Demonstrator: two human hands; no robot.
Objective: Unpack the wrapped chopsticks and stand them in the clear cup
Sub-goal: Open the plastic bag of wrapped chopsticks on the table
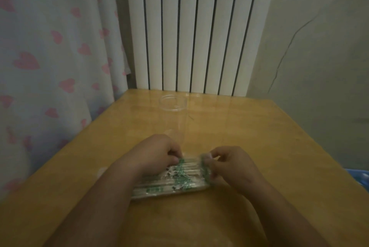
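Chopsticks (175, 178), pale sticks bundled in clear plastic wrap printed with green marks, lie on their side on the wooden table (259, 147), seemingly still wrapped, so unpacking looks barely begun and none stand in the cup. The left hand (157, 153) grips the bundle's far left part while the right hand (225, 164) pinches the wrap at its right end. Just beyond them stands the clear cup (175, 115), apparently empty, before a white radiator (199, 27).
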